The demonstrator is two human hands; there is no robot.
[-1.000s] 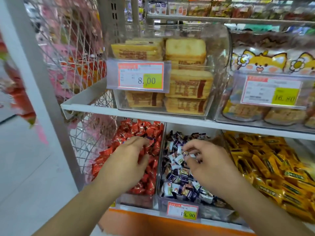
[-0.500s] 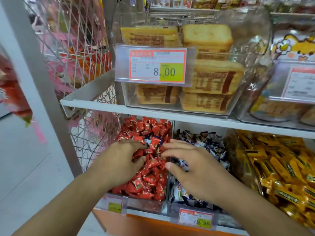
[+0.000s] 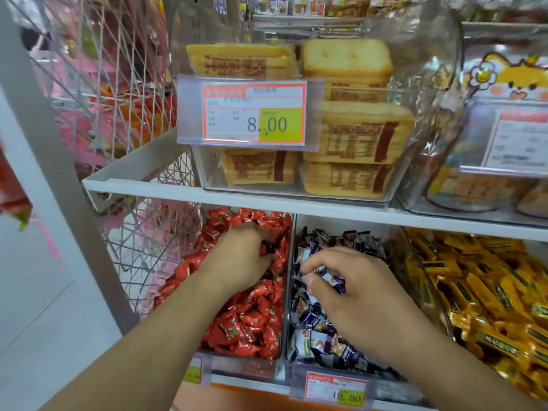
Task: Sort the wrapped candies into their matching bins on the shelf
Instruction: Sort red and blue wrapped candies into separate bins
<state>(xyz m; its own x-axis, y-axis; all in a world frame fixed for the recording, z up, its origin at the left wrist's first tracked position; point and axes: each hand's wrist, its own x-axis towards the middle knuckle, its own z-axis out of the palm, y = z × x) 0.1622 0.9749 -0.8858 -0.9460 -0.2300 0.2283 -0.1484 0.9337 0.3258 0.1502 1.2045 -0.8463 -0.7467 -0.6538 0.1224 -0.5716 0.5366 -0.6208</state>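
On the lower shelf, three clear bins stand side by side. The left bin (image 3: 246, 366) is filled with red wrapped candies (image 3: 252, 321), the middle bin (image 3: 289, 292) with dark blue-and-white wrapped candies (image 3: 314, 321), and the right bin (image 3: 424, 280) with yellow wrapped bars (image 3: 489, 292).

The left hand (image 3: 240, 256) lies knuckles-up in the red candies near the back of the left bin, its fingers curled down into the pile beside the wall shared with the middle bin. A small dark thing shows at the fingertips; whether the fingers actually grip it, or any candy, cannot be told.

The right hand (image 3: 353, 292) is over the middle bin, fingers bent, with thumb and forefinger pinching a dark blue-and-white candy (image 3: 335, 281) just above the heap.

A price tag reading 19.90 (image 3: 338, 391) hangs on the front of the middle bin, and part of another tag (image 3: 194, 370) shows on the left bin's front.

Above, a white shelf board (image 3: 237, 197) carries a clear tub (image 3: 296, 194) of stacked toast packs (image 3: 355, 137) with an 8.00 price tag (image 3: 253, 112). Beside it on the right stands another clear tub (image 3: 444, 114) with a cartoon animal picture (image 3: 510, 78). At left, a wire mesh panel (image 3: 118, 84) closes the shelf's end.
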